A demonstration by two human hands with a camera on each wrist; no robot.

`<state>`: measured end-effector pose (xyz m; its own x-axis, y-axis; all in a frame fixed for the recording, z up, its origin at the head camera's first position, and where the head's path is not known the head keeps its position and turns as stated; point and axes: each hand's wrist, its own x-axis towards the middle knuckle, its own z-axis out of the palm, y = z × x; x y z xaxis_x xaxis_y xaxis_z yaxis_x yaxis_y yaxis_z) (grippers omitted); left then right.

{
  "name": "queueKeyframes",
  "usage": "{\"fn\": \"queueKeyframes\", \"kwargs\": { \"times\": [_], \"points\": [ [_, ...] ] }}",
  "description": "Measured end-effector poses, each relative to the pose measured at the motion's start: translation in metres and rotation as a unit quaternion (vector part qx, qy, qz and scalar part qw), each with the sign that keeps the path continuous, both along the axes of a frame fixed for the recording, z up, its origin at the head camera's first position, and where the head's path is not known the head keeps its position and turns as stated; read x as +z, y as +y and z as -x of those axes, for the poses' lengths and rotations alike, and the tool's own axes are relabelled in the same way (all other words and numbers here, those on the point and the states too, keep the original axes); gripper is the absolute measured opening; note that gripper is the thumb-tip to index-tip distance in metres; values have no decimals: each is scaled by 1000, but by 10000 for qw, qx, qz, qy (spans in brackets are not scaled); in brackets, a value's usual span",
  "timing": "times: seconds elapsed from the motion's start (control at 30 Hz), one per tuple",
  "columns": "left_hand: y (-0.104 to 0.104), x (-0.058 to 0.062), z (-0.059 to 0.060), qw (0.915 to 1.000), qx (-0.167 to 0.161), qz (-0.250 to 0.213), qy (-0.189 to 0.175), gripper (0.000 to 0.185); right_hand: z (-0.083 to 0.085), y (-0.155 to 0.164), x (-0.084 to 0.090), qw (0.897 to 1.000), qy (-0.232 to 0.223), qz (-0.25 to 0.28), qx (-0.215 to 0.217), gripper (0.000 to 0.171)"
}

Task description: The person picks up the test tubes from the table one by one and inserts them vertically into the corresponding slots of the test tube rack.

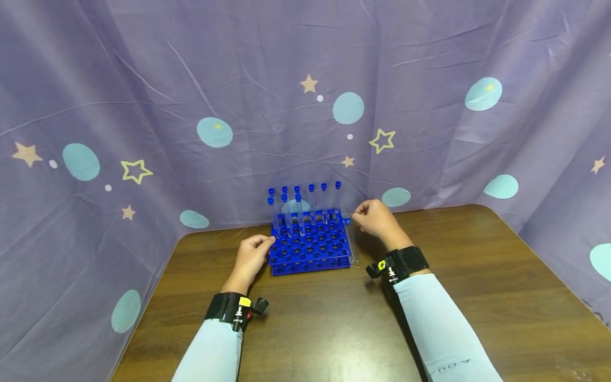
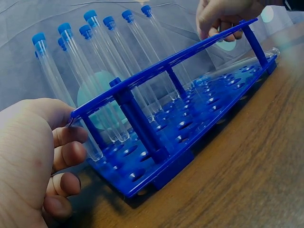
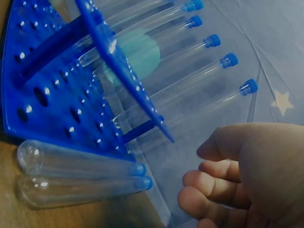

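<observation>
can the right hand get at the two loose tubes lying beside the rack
Probably yes: the right hand hovers by the rack's far right corner, and the two loose tubes lie on the table right beside it, with nothing covering them.

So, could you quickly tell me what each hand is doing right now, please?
Left hand: fingers curled, touching the left edge of the blue rack.
Right hand: fingers curled beside the rack's far right corner; a grip cannot be told.

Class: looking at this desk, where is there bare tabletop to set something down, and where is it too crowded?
Free: the wooden table right of the right hand, and the near strip between the two sleeves. Crowded: around the blue rack, with the left hand at its left edge and two loose tubes along its right side.
</observation>
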<state>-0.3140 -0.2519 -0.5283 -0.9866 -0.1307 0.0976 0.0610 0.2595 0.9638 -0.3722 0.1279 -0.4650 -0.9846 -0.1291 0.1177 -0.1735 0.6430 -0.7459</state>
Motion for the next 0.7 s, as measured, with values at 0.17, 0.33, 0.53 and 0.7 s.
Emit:
{"fn": "queueKeyframes", "kwargs": {
  "times": [0.17, 0.33, 0.53, 0.7],
  "points": [
    [-1, -2, 0, 10000, 18, -12, 22, 32, 2, 1, -8, 9995, -249, -202, 7, 17],
    [-1, -2, 0, 10000, 9, -7, 64, 31, 5, -1, -15, 9982, -386, -434, 134, 19],
    [-1, -1, 0, 10000, -1, 2, 59, 32, 5, -3, -19, 9962, -665, -490, 284, 26],
    [0, -1, 0, 10000, -1, 11, 77, 33, 4, -4, -19, 9948, -712, -630, 362, 29]
  ]
}}
